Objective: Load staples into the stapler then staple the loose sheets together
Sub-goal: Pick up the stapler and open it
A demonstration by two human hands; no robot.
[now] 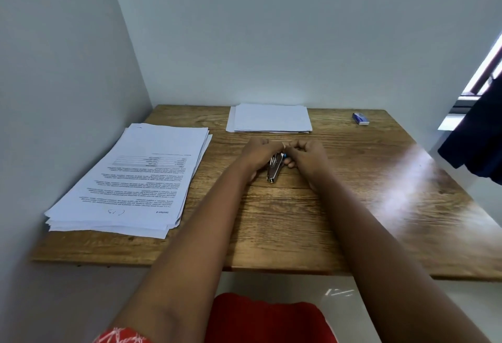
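A small metal stapler (273, 168) lies in the middle of the wooden table (298, 220), its silver body pointing toward me. My left hand (256, 154) curls round its left side and my right hand (307, 155) curls round its right side; the fingertips of both meet above its far end. A bit of blue shows between the hands. A small blue and white staple box (360, 118) sits at the far right. A thick stack of printed sheets (135, 179) lies at the left. A smaller stack of blank sheets (269, 118) lies at the back.
White walls close the table in at the left and the back. A dark cloth (478, 136) hangs at the right edge beside a window. Bright glare falls on the table's right part. Red fabric (266, 321) shows below the front edge.
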